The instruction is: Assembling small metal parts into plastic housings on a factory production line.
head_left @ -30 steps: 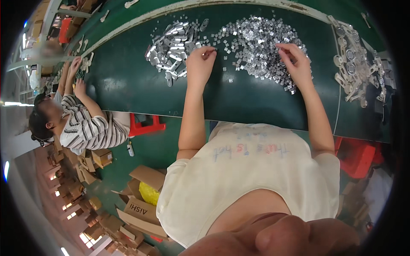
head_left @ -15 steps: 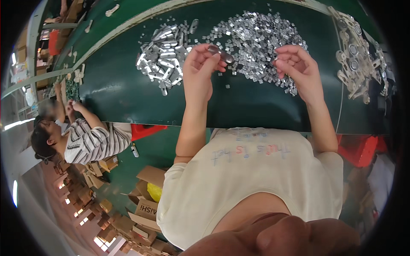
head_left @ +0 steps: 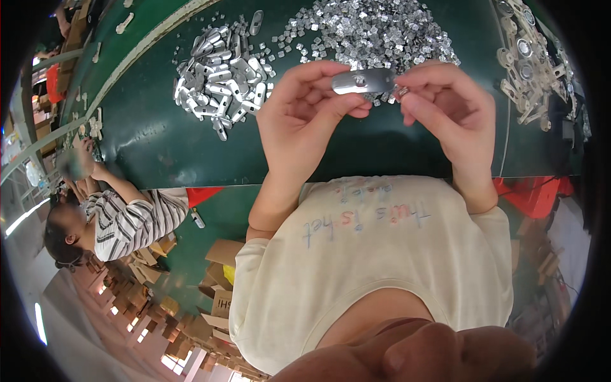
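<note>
My left hand (head_left: 305, 111) pinches a long, rounded metal plate (head_left: 372, 81) by its left end, its shiny face with a small hole turned up. Close to the plate's right end, my right hand (head_left: 449, 105) holds a small square metal clip (head_left: 401, 92) between thumb and fingertips. Whether the clip touches the plate, I cannot tell. Behind both hands spreads a large heap of small square metal clips (head_left: 382, 32). To the left lies a pile of similar rounded metal plates (head_left: 219, 83).
Pale plastic parts with round discs (head_left: 525, 48) lie at the right, past a seam in the green table (head_left: 146, 134). A raised rail (head_left: 149, 38) crosses the far left. A person in a striped shirt (head_left: 143, 223) works at the left. Cardboard boxes (head_left: 223, 254) stand on the floor.
My hands have come together, the right moving left with the clip. The plate has turned from its dark side to its shiny face. The view has shifted slightly.
</note>
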Motion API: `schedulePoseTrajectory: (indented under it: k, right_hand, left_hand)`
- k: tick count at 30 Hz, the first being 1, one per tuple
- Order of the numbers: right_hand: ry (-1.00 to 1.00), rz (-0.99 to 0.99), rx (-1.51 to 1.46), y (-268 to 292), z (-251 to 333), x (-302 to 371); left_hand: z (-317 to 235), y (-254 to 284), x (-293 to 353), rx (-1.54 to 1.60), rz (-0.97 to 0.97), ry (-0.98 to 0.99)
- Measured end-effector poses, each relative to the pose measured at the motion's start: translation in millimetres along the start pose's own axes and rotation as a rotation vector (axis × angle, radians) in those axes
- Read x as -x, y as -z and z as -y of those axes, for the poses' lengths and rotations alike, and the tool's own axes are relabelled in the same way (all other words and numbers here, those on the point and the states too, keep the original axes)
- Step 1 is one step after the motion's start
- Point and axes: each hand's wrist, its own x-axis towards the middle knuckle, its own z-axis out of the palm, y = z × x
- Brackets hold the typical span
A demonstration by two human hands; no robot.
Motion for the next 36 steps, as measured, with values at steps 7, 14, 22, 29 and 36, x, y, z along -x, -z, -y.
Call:
schedulePoseTrajectory:
  k: [7,14,22,29,36]
  right_hand:
    - [0.869,0.018,0.943,5,-5,-8]
    - [1.008,0.102,1.183,-5,-9,-9]
    - [0.049,0.084,-0.014,2,-37,-14]
    - [0.549,-0.067,0.527,9,-44,-20]
    - [1.037,0.093,1.168,19,-38,-29]
  left_hand:
    - [0,-7,4,-0.159,-0.007,-0.067]
    - [3,1,5,-0.129,0.029,-0.14]
    - [28,2,-17,0.48,-0.059,0.164]
    - [32,8,-24,0.01,0.131,0.155]
    - [18,3,-15,-0.015,0.083,0.177]
